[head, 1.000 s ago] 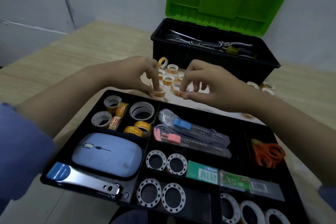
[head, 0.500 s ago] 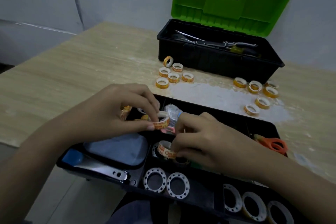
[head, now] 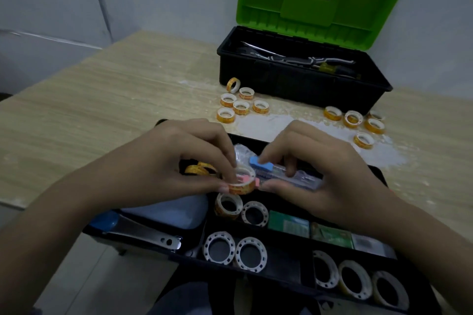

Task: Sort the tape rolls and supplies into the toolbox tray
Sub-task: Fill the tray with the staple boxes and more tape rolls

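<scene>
Head view: left hand (head: 163, 169) pinches a small orange-printed tape roll (head: 242, 181) over the black compartmented toolbox tray (head: 286, 258), right hand (head: 314, 179) empty with fingers spread, while eleven small rolls (head: 240, 106) remain on the table.

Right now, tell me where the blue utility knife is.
In the head view, the blue utility knife lies in the tray's upper middle compartment, under the right hand's fingertips, just right of the tape roll the left hand holds.

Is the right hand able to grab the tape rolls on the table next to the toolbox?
Probably yes. The right hand looks empty, resting on the cutters in the tray, and the tape rolls lie loose on the table just beyond, nothing between.
</scene>
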